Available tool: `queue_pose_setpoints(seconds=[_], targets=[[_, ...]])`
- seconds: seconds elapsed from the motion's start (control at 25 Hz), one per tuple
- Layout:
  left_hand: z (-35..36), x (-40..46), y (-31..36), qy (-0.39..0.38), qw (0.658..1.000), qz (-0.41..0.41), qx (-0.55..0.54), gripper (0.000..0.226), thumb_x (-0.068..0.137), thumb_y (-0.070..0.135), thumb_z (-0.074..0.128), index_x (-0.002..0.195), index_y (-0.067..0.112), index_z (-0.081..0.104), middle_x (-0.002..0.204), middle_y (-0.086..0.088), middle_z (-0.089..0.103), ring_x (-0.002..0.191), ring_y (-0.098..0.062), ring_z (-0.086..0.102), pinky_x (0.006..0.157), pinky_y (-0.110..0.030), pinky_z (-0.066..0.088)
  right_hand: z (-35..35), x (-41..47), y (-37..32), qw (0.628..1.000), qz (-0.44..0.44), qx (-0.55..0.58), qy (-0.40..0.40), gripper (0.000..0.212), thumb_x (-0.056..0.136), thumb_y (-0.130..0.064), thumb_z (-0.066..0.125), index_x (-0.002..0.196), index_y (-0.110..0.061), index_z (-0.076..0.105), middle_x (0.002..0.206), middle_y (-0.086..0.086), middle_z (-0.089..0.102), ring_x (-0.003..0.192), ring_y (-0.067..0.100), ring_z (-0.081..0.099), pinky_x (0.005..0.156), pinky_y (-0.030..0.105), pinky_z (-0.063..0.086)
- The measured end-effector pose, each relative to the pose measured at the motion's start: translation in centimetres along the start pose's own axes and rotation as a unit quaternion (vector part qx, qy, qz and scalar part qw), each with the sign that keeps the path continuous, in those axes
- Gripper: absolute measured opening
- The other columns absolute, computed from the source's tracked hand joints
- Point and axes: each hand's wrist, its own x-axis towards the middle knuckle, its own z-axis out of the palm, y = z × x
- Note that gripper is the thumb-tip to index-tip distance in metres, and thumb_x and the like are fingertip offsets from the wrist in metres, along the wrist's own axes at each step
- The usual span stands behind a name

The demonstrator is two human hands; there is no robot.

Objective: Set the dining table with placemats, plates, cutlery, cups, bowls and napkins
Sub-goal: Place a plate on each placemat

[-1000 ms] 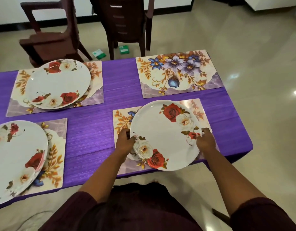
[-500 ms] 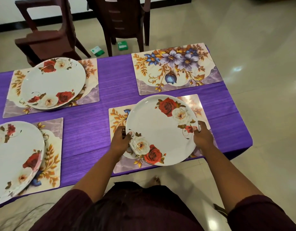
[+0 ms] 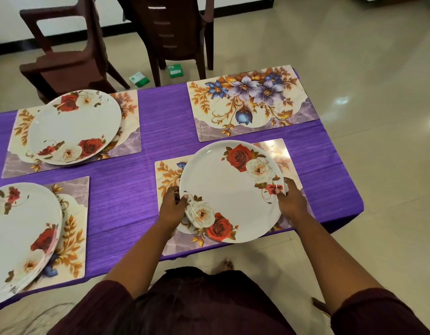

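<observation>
The bench (image 3: 160, 122), under a purple cloth, carries four placemats and three plates. Two dark chairs stand on the floor beyond it, one (image 3: 64, 52) at far left and one (image 3: 175, 27) nearer the middle.

Placemats: far left (image 3: 129, 143), near left (image 3: 73, 228), far right (image 3: 247, 102), which is bare, and near right (image 3: 279, 151).

Plates: one (image 3: 76, 126) lies on the far left placemat, one (image 3: 18, 238) on the near left placemat and partly out of frame, and the third plate (image 3: 229, 189) is over the near right placemat, between the two hands.

The left hand (image 3: 171, 205) grasps this plate's left rim, thumb on top and fingers curled under. The right hand (image 3: 290, 199) grasps the right rim the same way. Whether the plate rests fully on the mat cannot be told.

Two small green packets (image 3: 139, 79) (image 3: 175, 70) lie on the floor by the chair legs.
</observation>
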Motion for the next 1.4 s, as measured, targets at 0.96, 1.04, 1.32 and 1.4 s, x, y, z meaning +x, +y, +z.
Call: queue_pose_setpoints(seconds=[0.96,1.04,1.32,1.4], targets=[[2.3,0.7,1.1,0.110,0.986,-0.081,0.099,0.047,0.086,0.016,0.068,0.123,0.008,0.040,0.121,-0.015,0.050,0.107,-0.033,0.059,0.085,-0.049,0.056,-0.3,-3.8,-2.4,0.969,0.058,-0.191,0.148,0.037,0.093,-0.022,0.060,0.124,-0.003,0.051,0.114,0.015,0.063,0.100,0.031,0.063,0.070,0.032,0.047],[2.9,0.4,1.4,0.125,0.986,-0.080,0.082,0.050,0.089,0.024,0.066,0.128,0.010,0.039,0.128,-0.014,0.049,0.114,-0.035,0.056,0.091,-0.051,0.054,-0.6,-3.4,-2.4,0.974,0.035,-0.172,0.144,0.036,0.094,-0.023,0.057,0.125,-0.006,0.049,0.117,0.013,0.060,0.102,0.029,0.060,0.072,0.032,0.048],[4.0,0.7,2.9,0.266,0.958,-0.107,0.018,0.057,0.103,0.047,0.030,0.121,-0.003,0.053,0.122,-0.024,0.057,0.111,-0.042,0.053,0.093,-0.048,0.044,-3.8,0.1,-2.8,0.993,0.007,0.098,0.073,0.017,0.100,-0.012,0.046,0.117,-0.014,0.044,0.098,0.007,0.061,0.078,0.020,0.058,0.050,0.024,0.038],[4.7,0.3,4.2,0.313,0.944,-0.081,0.071,0.057,0.102,0.047,0.032,0.117,-0.002,0.058,0.120,-0.028,0.058,0.115,-0.044,0.050,0.096,-0.049,0.040,-6.3,2.4,-2.7,0.991,0.007,0.120,0.058,0.008,0.099,-0.015,0.046,0.107,-0.016,0.044,0.094,0.007,0.060,0.079,0.022,0.057,0.054,0.030,0.042]])
